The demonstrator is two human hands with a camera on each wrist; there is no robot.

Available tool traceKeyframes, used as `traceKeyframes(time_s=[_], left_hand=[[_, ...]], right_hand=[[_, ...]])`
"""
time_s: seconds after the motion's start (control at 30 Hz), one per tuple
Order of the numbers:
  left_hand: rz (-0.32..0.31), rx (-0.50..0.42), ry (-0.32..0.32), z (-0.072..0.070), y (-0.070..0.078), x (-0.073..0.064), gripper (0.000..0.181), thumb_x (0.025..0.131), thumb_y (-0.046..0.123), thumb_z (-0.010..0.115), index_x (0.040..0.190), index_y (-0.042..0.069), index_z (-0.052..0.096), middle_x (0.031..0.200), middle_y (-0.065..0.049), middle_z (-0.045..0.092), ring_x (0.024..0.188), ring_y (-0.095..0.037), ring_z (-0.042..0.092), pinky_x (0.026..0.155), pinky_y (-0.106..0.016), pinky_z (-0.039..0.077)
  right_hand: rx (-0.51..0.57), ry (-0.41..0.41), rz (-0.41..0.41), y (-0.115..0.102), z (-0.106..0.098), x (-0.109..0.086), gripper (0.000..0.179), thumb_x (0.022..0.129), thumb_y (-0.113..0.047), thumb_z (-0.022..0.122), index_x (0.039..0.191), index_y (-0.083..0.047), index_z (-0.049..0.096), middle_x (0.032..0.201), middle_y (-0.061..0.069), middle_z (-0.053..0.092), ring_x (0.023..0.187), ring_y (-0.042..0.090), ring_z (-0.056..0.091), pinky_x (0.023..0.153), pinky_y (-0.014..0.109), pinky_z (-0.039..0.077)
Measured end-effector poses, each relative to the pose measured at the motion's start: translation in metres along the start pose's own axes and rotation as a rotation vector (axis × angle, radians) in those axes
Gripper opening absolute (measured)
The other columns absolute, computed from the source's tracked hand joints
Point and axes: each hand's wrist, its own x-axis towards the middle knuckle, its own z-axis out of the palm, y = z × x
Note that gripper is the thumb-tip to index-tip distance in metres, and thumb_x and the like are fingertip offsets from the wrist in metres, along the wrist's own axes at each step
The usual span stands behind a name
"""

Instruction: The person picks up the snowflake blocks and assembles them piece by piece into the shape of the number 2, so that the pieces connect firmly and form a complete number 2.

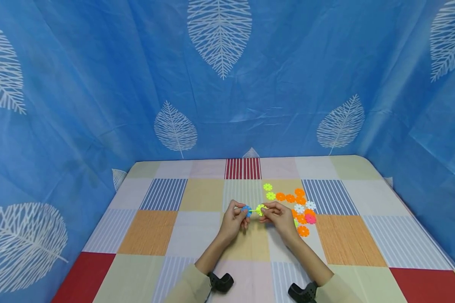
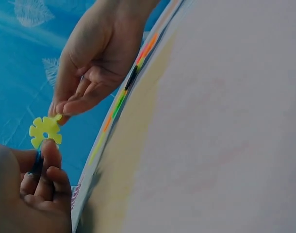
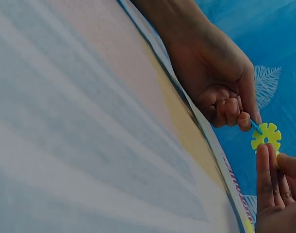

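Observation:
Both hands meet above the table over small notched snowflake-shaped discs. My left hand (image 1: 233, 221) pinches a blue disc (image 1: 246, 211) between thumb and fingers. A yellow disc (image 2: 45, 132) stands crosswise against the blue one, seen edge-on from the head. At its other side my right hand (image 1: 280, 218) pinches another yellow disc (image 1: 260, 209). The three pieces form a short row between the fingertips. In the right wrist view the blue disc (image 3: 256, 127) shows edge-on at the left hand's fingertips, and the right hand's fingers cover part of the yellow pieces.
Loose orange discs (image 1: 303, 231), white discs (image 1: 299, 208) and a pink disc (image 1: 310, 218) lie clustered right of the right hand. Two yellow discs (image 1: 267, 187) lie farther back. A patchwork cloth (image 1: 148, 231) covers the table; a blue leaf-print curtain (image 1: 280, 63) hangs behind it.

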Motion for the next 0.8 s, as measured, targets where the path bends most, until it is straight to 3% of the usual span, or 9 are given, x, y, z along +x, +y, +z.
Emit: traceKeyframes(time_s=[0.1,0.27,0.37,0.47,0.6,0.8], left_hand=[[0.007,0.016,-0.010,0.000,-0.001,-0.001,0.020,0.095,-0.004,0.044,0.108,-0.015,0.035,0.073,-0.035,0.053,0.052,-0.012,0.050,0.049,-0.018,0.041],[0.007,-0.040,-0.013,-0.003,-0.004,0.000,0.019,0.095,-0.004,0.043,0.107,-0.015,0.034,0.071,-0.029,0.055,0.051,-0.013,0.053,0.050,-0.020,0.044],[-0.001,-0.049,0.004,-0.005,-0.005,0.000,0.018,0.096,-0.001,0.042,0.106,-0.015,0.035,0.069,-0.031,0.057,0.051,-0.019,0.057,0.050,-0.024,0.045],[-0.014,0.053,0.065,-0.005,-0.002,0.001,0.019,0.097,0.006,0.044,0.106,-0.010,0.043,0.074,-0.027,0.061,0.057,-0.021,0.059,0.054,-0.027,0.047],[0.007,0.191,0.125,-0.002,0.002,0.002,0.020,0.097,0.014,0.047,0.106,-0.003,0.054,0.079,-0.018,0.061,0.068,-0.014,0.054,0.064,-0.024,0.044],[0.007,0.183,0.095,0.001,0.000,0.003,0.018,0.093,0.013,0.055,0.100,-0.003,0.059,0.080,-0.005,0.055,0.059,-0.006,0.047,0.058,-0.018,0.039]], right_hand=[[-0.005,0.000,0.001,0.001,0.001,-0.001,0.028,0.086,-0.001,0.063,0.107,0.015,0.055,0.077,0.021,0.063,0.063,0.022,0.065,0.065,0.039,0.054],[-0.013,-0.021,-0.001,0.001,0.001,0.000,0.032,0.087,-0.003,0.062,0.114,0.013,0.056,0.085,0.023,0.061,0.069,0.020,0.065,0.069,0.038,0.054],[-0.020,-0.046,-0.014,-0.001,0.000,0.001,0.033,0.087,-0.003,0.061,0.117,0.010,0.057,0.091,0.021,0.060,0.073,0.021,0.065,0.071,0.037,0.053],[-0.024,-0.064,-0.030,-0.001,-0.001,0.002,0.032,0.086,-0.002,0.063,0.115,0.011,0.058,0.090,0.020,0.061,0.072,0.023,0.064,0.071,0.038,0.053],[-0.040,-0.060,-0.008,-0.001,0.001,0.002,0.030,0.083,-0.003,0.066,0.107,0.013,0.060,0.084,0.017,0.065,0.068,0.025,0.064,0.068,0.039,0.053],[-0.061,-0.075,0.036,-0.003,0.010,0.001,0.028,0.083,-0.004,0.067,0.103,0.014,0.061,0.083,0.020,0.065,0.069,0.029,0.065,0.068,0.041,0.053]])
